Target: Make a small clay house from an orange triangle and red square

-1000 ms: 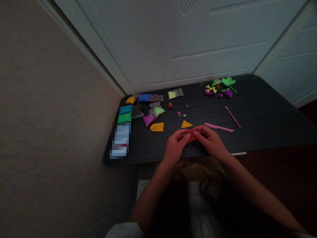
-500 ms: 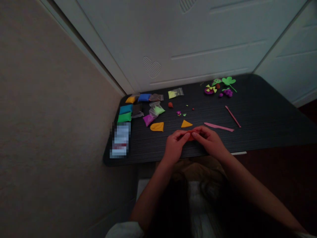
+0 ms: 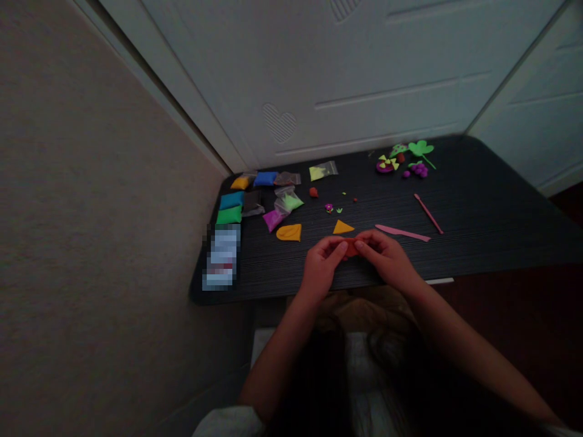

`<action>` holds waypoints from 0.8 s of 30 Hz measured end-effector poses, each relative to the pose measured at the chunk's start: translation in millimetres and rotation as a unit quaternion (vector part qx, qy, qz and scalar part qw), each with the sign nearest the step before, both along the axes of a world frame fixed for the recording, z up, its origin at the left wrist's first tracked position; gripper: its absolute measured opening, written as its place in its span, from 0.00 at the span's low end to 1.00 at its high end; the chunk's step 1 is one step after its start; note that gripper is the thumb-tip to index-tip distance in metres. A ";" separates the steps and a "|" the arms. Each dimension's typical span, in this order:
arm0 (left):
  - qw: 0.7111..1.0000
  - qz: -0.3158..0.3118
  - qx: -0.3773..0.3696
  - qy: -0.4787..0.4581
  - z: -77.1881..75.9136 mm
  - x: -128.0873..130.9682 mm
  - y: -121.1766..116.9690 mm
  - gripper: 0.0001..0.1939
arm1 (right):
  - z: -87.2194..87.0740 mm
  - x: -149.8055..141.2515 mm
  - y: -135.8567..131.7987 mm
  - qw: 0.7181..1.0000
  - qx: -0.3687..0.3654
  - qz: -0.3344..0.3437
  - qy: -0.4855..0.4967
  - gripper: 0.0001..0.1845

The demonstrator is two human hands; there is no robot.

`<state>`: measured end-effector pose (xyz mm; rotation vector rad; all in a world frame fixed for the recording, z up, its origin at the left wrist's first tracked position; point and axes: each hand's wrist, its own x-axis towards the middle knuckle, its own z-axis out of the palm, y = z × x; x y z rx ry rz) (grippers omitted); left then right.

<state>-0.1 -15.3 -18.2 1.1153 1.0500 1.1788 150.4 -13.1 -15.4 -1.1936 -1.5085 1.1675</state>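
Observation:
Between my two hands, over the near edge of the dark table, is a small flattened piece of red modelling clay. My left hand pinches its left end between thumb and fingers. At the other end my right hand grips it the same way. Just beyond my fingers lies an orange clay triangle. A rounded orange clay piece rests farther left. To the right is a pink plastic knife, close to my right hand. Tiny clay bits, among them a magenta flower, lie farther back.
Bags of coloured clay, such as a blue one and a green one, crowd the left side by a blurred phone. A pink stick tool lies right. Purple clay grapes and a green clover shape stand at the back.
My thumbs have moved slightly apart, so more of the red clay shows between them. Everything else on the table stays where it was.

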 end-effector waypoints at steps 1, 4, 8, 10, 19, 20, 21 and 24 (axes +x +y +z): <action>1.000 -0.002 0.000 -0.001 0.7 0.3 -0.3 0.09 | 0.2 -0.4 -0.1 1.000 0.001 0.004 -0.004 0.12; 1.000 -0.007 0.001 0.004 3.0 0.9 -1.4 0.08 | 0.3 -1.4 -0.4 1.000 0.004 0.012 -0.015 0.12; 1.000 -0.006 0.000 0.005 4.0 0.5 -2.0 0.08 | -0.9 -1.3 -0.4 1.000 0.008 0.010 -0.021 0.12; 1.000 -0.005 -0.002 0.000 3.6 0.1 -1.7 0.08 | -1.0 -1.0 -0.3 1.000 0.010 0.010 -0.021 0.12; 0.998 -0.021 -0.026 -0.054 2.6 1.1 -0.9 0.13 | -1.0 0.0 -1.1 0.998 0.041 0.020 -0.041 0.12; 0.998 -0.022 -0.028 -0.058 2.4 0.9 -0.9 0.13 | -0.5 0.2 -1.5 0.997 0.049 0.021 -0.048 0.12; 0.997 -0.022 -0.030 -0.061 2.1 0.6 -0.9 0.14 | 0.3 0.3 -2.0 0.997 0.058 0.023 -0.054 0.13; 0.997 -0.017 -0.033 -0.072 0.3 -1.0 -0.4 0.14 | 3.6 -0.1 -3.1 0.992 0.092 0.041 -0.070 0.23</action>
